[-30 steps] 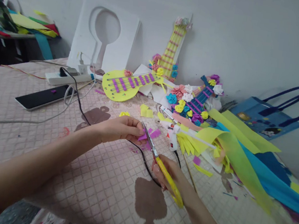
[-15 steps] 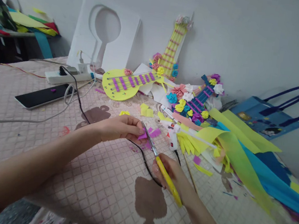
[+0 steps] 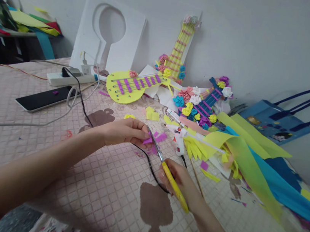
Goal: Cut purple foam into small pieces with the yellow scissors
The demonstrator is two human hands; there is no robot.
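Between the fingertips of my left hand (image 3: 128,130) is a small piece of purple paper (image 3: 148,139). My right hand (image 3: 179,177) is wrapped round scissors (image 3: 173,180) with yellow handles. Their blades point away from me and meet the purple paper beside my left fingertips; whether the blades are parted I cannot make out. More purple paper scraps (image 3: 161,137) lie on the table just behind the blades. A white glue gun (image 3: 180,144) rests to the right of them.
A yellow paper guitar (image 3: 125,89) and a blue, flower-decked one (image 3: 208,102) are at the back. Yellow crepe paper (image 3: 250,175) and a blue bag (image 3: 278,121) are on the right. A black tablet-like slab (image 3: 43,98), a power strip (image 3: 72,79) and cables lie left. A black cord runs beneath my hands.
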